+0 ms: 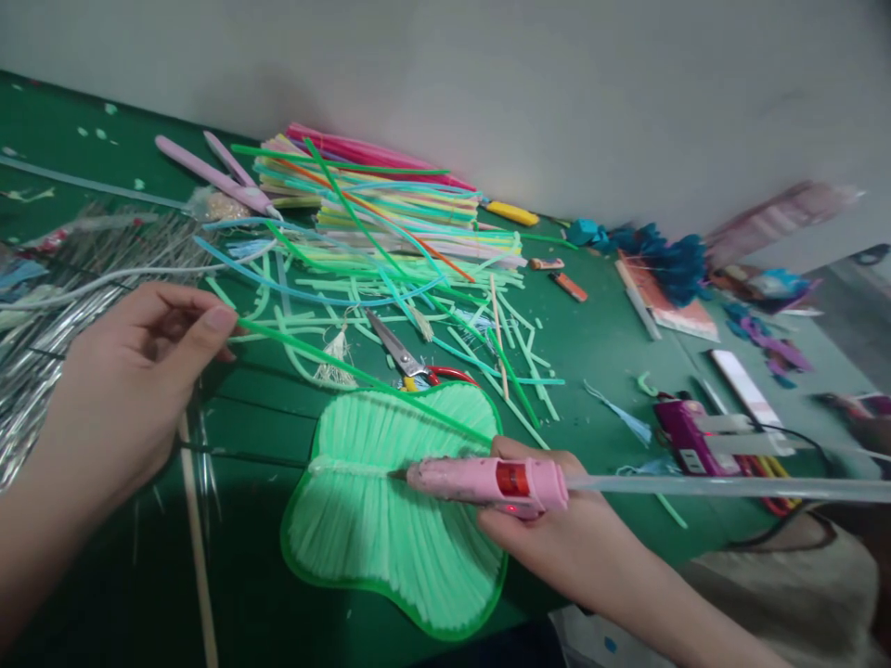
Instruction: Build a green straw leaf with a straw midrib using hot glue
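A light-green ribbed, fan-like piece [390, 547] with a darker green rim lies at the lower middle, a pale ridge running along its centre. My right hand [549, 520] is wrapped round a pink glue gun [459, 478], whose tip points at that ridge. A long clear glue stick [696, 484] sticks out of the gun's back. Between thumb and fingers my left hand [160, 343] pinches one end of a green pipe cleaner [334, 354]. This strip stretches above the ribbed piece, and its other end reaches my right hand's fingers.
Red-handled scissors [396, 343] lie behind the piece. Farther back are bundled pipe cleaners [410, 213] and a pink flat iron [209, 174]. Silver strands [70, 343] and a wooden stick [199, 547] are at left; a purple device [689, 436] and a person's sleeve [794, 594] at right.
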`<move>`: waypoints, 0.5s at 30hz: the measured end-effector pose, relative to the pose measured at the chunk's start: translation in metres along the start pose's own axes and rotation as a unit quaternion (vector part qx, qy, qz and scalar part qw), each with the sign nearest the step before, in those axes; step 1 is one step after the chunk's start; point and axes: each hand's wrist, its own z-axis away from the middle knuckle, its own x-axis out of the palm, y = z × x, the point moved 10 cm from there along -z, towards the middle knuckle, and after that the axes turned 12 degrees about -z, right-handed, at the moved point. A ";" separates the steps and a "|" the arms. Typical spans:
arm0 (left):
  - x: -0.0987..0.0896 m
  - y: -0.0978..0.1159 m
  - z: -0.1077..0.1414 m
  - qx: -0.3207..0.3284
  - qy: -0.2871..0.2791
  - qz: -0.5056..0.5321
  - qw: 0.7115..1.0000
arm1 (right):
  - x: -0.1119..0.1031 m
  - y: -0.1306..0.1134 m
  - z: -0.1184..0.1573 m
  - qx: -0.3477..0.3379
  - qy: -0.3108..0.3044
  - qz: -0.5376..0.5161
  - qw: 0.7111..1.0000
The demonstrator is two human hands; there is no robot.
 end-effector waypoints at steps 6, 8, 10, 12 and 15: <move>0.007 -0.003 0.001 -0.033 -0.022 0.102 0.994 | -0.003 0.006 0.003 0.013 -0.001 -0.009 1.000; 0.007 -0.006 -0.001 -0.042 -0.015 0.167 0.985 | -0.002 0.009 0.004 0.015 -0.006 0.000 1.000; 0.006 -0.009 -0.002 -0.042 -0.007 0.214 0.976 | -0.002 0.011 0.006 0.020 -0.010 0.008 1.000; 0.006 -0.010 -0.003 -0.043 -0.012 0.226 0.973 | -0.003 0.015 0.007 0.031 -0.010 0.010 0.999; 0.008 -0.012 -0.001 -0.058 -0.034 0.212 0.975 | -0.006 0.020 0.010 0.047 -0.007 0.002 0.999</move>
